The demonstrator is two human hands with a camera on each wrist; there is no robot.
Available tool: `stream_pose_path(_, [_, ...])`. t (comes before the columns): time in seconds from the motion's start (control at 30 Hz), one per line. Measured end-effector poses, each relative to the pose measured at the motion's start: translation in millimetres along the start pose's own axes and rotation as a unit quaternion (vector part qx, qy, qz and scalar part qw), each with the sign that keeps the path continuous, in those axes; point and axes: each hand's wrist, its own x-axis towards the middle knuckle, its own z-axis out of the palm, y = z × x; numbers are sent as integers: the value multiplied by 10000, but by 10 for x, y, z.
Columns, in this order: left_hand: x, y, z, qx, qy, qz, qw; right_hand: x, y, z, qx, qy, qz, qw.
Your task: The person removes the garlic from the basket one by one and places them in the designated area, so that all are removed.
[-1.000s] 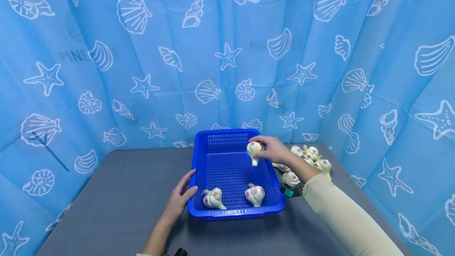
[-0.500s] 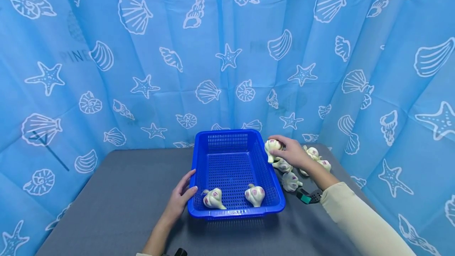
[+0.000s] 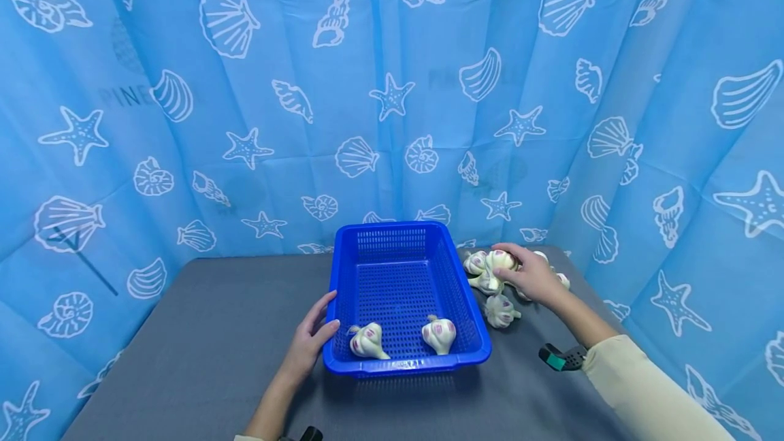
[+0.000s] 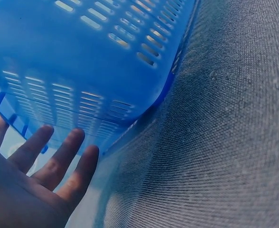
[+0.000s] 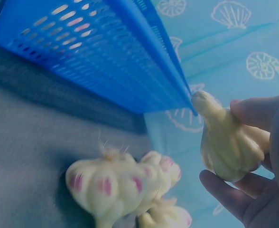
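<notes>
My right hand point(image 3: 534, 276) pinches a garlic bulb point(image 3: 499, 261) between thumb and fingers, right of the blue basket. The right wrist view shows this garlic bulb point(image 5: 232, 147) held up with its stem towards the basket. Other garlic bulbs point(image 3: 500, 312) lie under and around that hand. At the basket's left side, my left hand point(image 3: 309, 339) touches the rim, its fingers extended along the outer wall in the left wrist view. The blue basket point(image 3: 409, 365) holds two garlic bulbs, one at the near left point(image 3: 369, 341) and one at the near right point(image 3: 439, 335).
A grey cloth point(image 3: 239, 332) covers the table. Blue curtains point(image 3: 392, 121) with white shell patterns close in the back and sides. More garlic bulbs point(image 5: 104, 185) lie beside the basket's right wall, as the right wrist view shows.
My right hand has carried the garlic bulb from over the basket's right side out to the right, down among the other bulbs. The left hand and the basket have stayed put.
</notes>
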Motion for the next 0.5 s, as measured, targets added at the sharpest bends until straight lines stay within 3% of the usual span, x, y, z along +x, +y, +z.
stream_pose_path(0.3, [-1,3,5,139,22,-221,9997,-205,196,-44,-108,321,541,9980])
stream_pose_path(0.5, [-2,5,3,110,-2,-160,9998,-336,331,-45,58,411,614,9972])
